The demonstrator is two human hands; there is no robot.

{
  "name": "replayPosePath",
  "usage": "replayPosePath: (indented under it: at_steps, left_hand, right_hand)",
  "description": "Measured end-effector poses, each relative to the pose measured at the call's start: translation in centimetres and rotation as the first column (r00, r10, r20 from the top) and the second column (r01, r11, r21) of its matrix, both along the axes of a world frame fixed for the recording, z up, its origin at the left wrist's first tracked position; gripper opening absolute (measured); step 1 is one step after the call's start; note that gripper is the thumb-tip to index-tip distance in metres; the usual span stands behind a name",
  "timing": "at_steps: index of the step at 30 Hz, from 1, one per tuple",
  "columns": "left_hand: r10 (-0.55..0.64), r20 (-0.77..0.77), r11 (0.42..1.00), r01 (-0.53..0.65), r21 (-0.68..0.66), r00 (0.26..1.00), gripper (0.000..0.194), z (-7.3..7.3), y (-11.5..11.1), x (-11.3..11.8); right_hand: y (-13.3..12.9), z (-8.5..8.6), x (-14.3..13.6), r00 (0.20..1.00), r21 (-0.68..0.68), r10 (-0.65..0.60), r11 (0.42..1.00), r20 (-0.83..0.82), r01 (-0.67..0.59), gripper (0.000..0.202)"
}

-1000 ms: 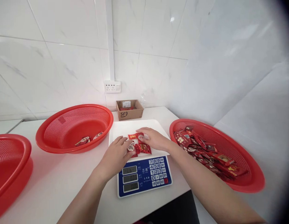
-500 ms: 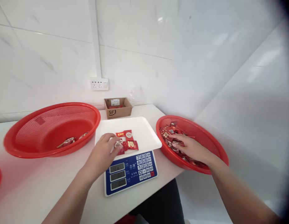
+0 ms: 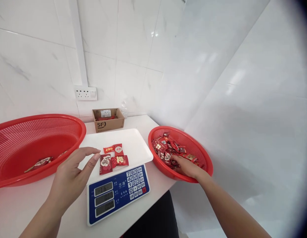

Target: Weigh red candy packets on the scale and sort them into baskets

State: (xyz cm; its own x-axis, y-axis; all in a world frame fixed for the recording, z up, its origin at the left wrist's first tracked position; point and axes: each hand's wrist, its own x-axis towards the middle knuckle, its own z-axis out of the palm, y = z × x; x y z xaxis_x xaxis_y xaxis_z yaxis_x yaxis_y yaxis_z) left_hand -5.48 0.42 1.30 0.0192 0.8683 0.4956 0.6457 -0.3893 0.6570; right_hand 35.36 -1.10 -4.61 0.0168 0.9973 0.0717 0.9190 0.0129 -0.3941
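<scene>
My left hand (image 3: 75, 173) hovers at the left edge of the scale's white tray (image 3: 136, 145). Its thumb and index finger are apart, with nothing between them. On the tray lie several red wrapped sweets; the nearest to my fingertips is a dark red packet (image 3: 105, 164). Under the tray's front is the scale's blue keypad panel (image 3: 119, 188). My right hand (image 3: 185, 166) reaches into the right red basket (image 3: 208, 158), its fingers down among many red packets (image 3: 159, 144). The fingertips are partly buried, so whether they grip a packet is hidden.
A larger red mesh basket (image 3: 69, 124) at left contains a few packets (image 3: 41, 163). Behind the tray, a small cardboard box (image 3: 110, 125) stands near the tiled wall. A wall socket (image 3: 85, 93) is above it. The right basket is close to the right-hand wall.
My left hand has moved off the dark red packet, leaving it on the tray, and drawn left. My right hand has sunk deeper among the packets. The view has shifted right.
</scene>
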Motion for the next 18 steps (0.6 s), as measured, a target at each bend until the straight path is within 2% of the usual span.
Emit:
replayPosePath:
  at_steps: [4,10,12,15,18]
  left_hand:
    - [0.03,0.003,1.0,-0.03,0.002,1.0,0.032,-0.1,-0.2,0.1]
    - [0.056,0.049,0.998,-0.057,0.026,0.997,0.03,-0.1,-0.3,0.2]
    - [0.044,0.057,0.998,-0.046,0.032,0.997,0.029,-0.1,-0.2,0.1]
    - [0.008,0.029,0.999,-0.009,0.047,1.0,0.027,-0.1,-0.1,0.0]
    - [-0.056,0.004,0.996,0.055,0.065,0.998,0.023,0.1,-0.5,0.4]
  right_hand:
    - [0.3,0.4,0.3,0.999,-0.116,-0.037,0.993,-0.024,0.034,0.041]
    - [0.8,1.2,0.3,0.985,-0.102,-0.171,0.981,-0.033,0.167,0.039]
    - [0.8,1.8,0.0,0.97,-0.061,-0.231,0.972,-0.072,0.227,0.037]
    - [0.5,3.1,-0.9,0.936,0.091,-0.308,0.941,-0.171,0.327,0.03]
    - [-0.6,4.7,-2.9,0.894,0.207,-0.326,0.894,-0.308,0.397,0.028]
